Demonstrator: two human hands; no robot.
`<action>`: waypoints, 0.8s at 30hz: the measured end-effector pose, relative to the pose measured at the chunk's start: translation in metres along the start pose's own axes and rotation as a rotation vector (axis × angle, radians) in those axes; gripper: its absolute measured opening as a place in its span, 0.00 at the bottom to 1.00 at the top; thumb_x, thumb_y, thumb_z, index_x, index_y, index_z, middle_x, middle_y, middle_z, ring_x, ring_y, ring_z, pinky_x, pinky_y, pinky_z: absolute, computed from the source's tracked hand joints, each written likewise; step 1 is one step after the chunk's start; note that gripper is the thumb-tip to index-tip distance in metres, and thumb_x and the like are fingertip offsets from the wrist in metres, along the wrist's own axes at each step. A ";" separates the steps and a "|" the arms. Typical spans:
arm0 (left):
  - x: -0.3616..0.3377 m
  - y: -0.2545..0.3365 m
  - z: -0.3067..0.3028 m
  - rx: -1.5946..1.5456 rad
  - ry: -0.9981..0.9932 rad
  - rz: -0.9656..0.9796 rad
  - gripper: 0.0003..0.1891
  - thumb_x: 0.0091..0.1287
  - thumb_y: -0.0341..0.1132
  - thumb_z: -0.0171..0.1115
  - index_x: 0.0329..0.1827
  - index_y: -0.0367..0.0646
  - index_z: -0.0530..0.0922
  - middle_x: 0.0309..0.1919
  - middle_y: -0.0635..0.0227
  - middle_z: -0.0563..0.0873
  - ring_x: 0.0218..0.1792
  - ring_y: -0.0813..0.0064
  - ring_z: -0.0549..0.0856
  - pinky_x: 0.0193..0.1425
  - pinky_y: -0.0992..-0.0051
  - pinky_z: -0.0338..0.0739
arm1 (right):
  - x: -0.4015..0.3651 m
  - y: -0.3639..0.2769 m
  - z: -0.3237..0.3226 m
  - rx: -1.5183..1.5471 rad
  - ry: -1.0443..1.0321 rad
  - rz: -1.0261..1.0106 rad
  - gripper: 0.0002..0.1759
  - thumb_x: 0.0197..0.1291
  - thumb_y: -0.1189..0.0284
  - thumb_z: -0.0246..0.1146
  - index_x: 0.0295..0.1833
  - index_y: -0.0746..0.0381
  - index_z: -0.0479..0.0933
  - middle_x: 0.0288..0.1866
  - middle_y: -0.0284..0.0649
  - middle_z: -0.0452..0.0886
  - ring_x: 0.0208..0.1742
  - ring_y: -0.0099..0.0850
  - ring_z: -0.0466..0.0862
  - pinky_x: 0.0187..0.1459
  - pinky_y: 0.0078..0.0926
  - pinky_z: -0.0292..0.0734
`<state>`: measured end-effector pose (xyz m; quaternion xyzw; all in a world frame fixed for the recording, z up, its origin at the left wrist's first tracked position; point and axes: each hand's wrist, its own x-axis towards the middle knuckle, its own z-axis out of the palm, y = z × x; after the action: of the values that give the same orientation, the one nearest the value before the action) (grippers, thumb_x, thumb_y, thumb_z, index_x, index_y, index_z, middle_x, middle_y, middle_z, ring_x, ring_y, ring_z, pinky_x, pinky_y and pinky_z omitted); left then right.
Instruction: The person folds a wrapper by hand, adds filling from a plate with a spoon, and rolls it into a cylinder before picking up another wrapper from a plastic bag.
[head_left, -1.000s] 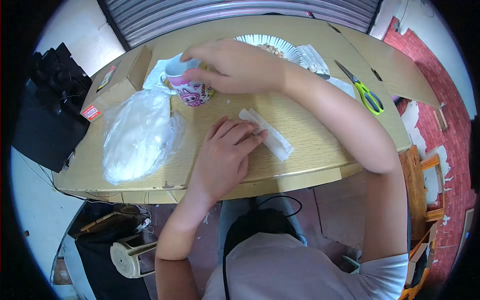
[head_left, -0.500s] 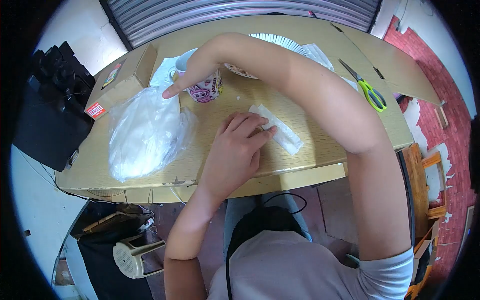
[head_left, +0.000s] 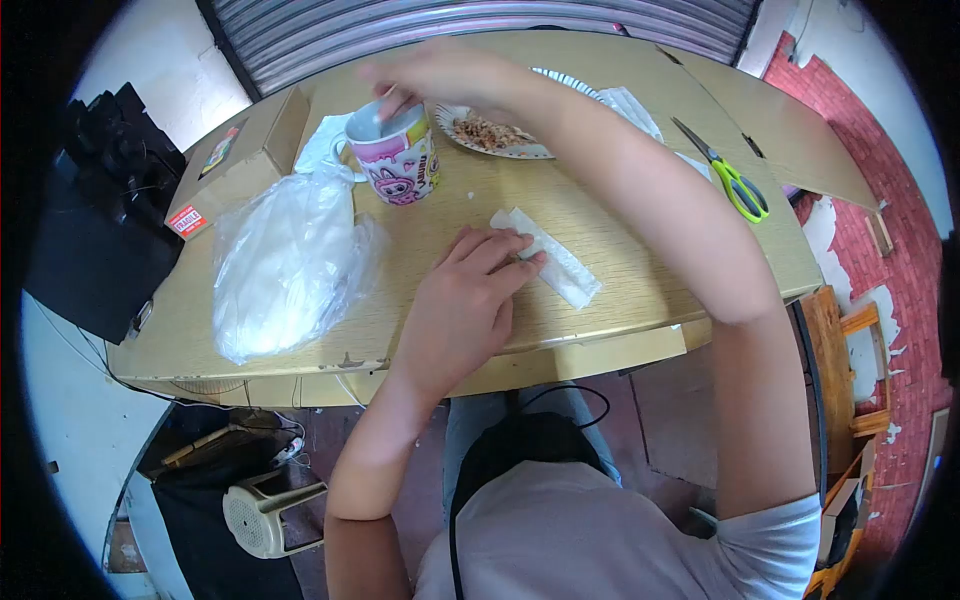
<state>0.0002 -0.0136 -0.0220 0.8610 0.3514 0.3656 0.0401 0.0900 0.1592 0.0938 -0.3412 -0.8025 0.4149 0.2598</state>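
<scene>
A flat white rolled wrapper (head_left: 565,270) lies slantwise on the table. My left hand (head_left: 462,295) rests on the table with its bent fingers pressed onto the wrapper's upper left end, holding it down. The fingertips cover that end. Over the mouth of a pink cartoon-printed mug (head_left: 392,165) hangs my right hand (head_left: 425,80), smeared by motion. Its fingers dip toward the inside of the mug, and I cannot make out what they hold. Behind the mug and partly under my right forearm is a white fluted paper plate (head_left: 446,122) with brown crumbly filling (head_left: 488,133) on it.
A clear plastic bag (head_left: 285,270) with white contents lies left of the mug. Behind it stand a cardboard box (head_left: 240,150) and dark equipment (head_left: 100,210). Green-handled scissors (head_left: 735,180) lie at the right, near white tissue (head_left: 632,110). The table's front edge is close to my body.
My right hand has moved from above the plastic bag, up and to the right, to the mug's mouth. More of the mug and plate now shows. My left hand stays on the wrapper.
</scene>
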 end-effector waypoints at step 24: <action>0.000 0.004 -0.002 0.032 -0.026 -0.009 0.19 0.58 0.21 0.63 0.54 0.40 0.86 0.55 0.59 0.85 0.60 0.53 0.83 0.75 0.51 0.75 | -0.226 0.069 0.010 -0.461 0.121 -0.254 0.23 0.82 0.62 0.53 0.70 0.68 0.71 0.54 0.55 0.88 0.54 0.57 0.87 0.56 0.50 0.81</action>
<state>0.0011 -0.0165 -0.0195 0.8645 0.3606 0.3486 0.0327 0.2489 0.0106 -0.0001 -0.3119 -0.8953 0.1640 0.2727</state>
